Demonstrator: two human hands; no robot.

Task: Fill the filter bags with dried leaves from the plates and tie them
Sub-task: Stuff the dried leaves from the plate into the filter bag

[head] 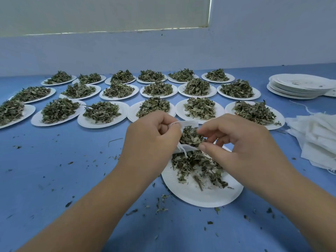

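My left hand point(152, 140) grips a white filter bag point(187, 148) by its mouth, holding it above a white paper plate point(201, 195) near the table's front. Dried green leaves point(190, 136) bulge out of the bag's opening. My right hand point(234, 140) pinches those leaves at the opening with thumb and fingertips. A thin layer of loose leaves point(198, 166) lies on the plate below. The bag's white drawstring point(173, 123) loops over my left fingers.
Several white plates heaped with dried leaves point(101, 113) stand in three rows across the blue table point(54, 179). A stack of used plates point(300, 86) sits at the far right. A pile of flat white filter bags point(316, 140) lies at the right. Leaf crumbs are scattered around.
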